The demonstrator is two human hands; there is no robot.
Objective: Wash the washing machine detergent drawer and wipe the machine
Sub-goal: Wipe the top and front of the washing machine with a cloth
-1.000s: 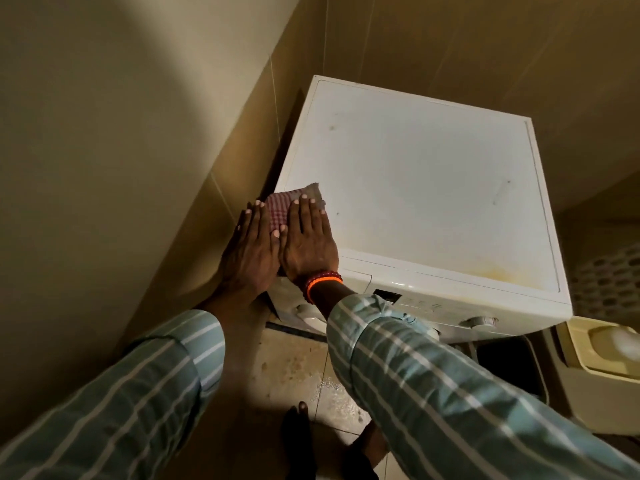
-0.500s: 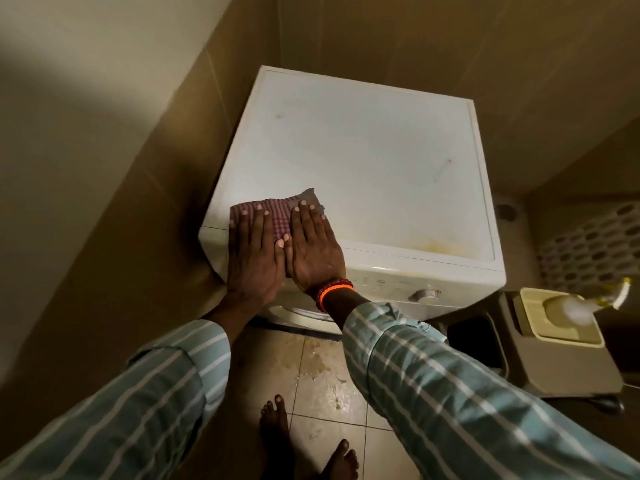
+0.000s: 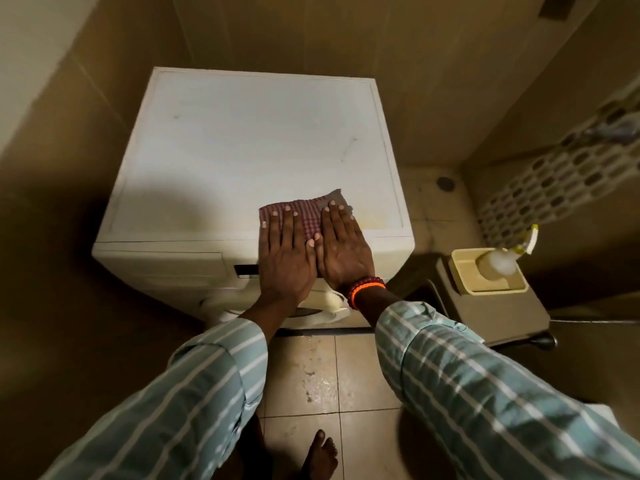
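A white front-loading washing machine (image 3: pixel 249 143) stands against the tan wall, its flat top facing me. A red checked cloth (image 3: pixel 304 213) lies on the front right part of the top. My left hand (image 3: pixel 285 254) and my right hand (image 3: pixel 343 247) press flat on the cloth side by side, fingers straight and pointing away from me. An orange and red bracelet is on my right wrist. The detergent drawer front (image 3: pixel 162 265) sits closed at the machine's front left. A yellowish stain (image 3: pixel 377 223) shows on the top just right of the cloth.
A grey bin (image 3: pixel 498 313) stands right of the machine with a cream tray (image 3: pixel 460 271) and a white spray bottle (image 3: pixel 498 261) on it. A perforated laundry basket (image 3: pixel 561 181) leans at the far right. The tiled floor (image 3: pixel 329 375) looks wet; my bare foot (image 3: pixel 322 455) is below.
Both hands have slid the cloth from the front left corner of the machine's top across to the front right. The view has shifted so the machine sits more centred.
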